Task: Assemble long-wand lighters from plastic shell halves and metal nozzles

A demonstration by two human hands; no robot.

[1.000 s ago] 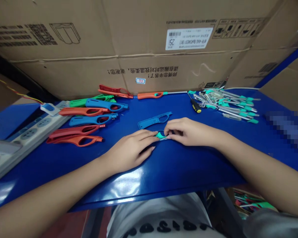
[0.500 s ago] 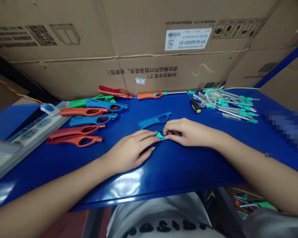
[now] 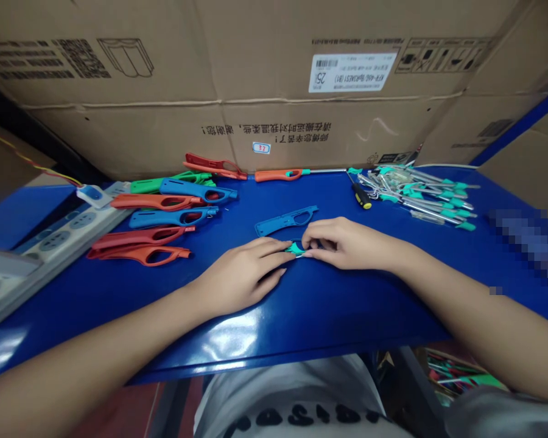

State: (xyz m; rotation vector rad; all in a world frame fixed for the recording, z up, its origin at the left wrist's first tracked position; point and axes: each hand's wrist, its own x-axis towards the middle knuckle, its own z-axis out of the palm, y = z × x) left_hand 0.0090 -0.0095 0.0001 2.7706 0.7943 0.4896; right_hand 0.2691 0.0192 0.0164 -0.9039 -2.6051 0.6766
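Note:
My left hand (image 3: 249, 271) lies palm down on the blue table with its fingers pressed on a partly hidden stick lighter. Between the two hands the lighter's green trigger (image 3: 296, 247) shows, with a bit of blue housing and a thin metallic piece beside it. My right hand (image 3: 335, 243) pinches the lighter's other end with thumb and fingertips; the exact spot is covered. Just behind the hands rests a loose blue housing half (image 3: 287, 221), apart from them.
Several coloured lighter housings (image 3: 162, 218) lie at left beside a white power strip (image 3: 57, 240). At the back are an orange lighter (image 3: 278, 175), a black-yellow screwdriver (image 3: 360, 196) and a pile of metal-tube inserts with green triggers (image 3: 432, 191). A cardboard wall (image 3: 164, 131) stands behind.
The view has shifted very slightly. Both hands stay on the lighter in nearly the same place, with no clear change in the parts.

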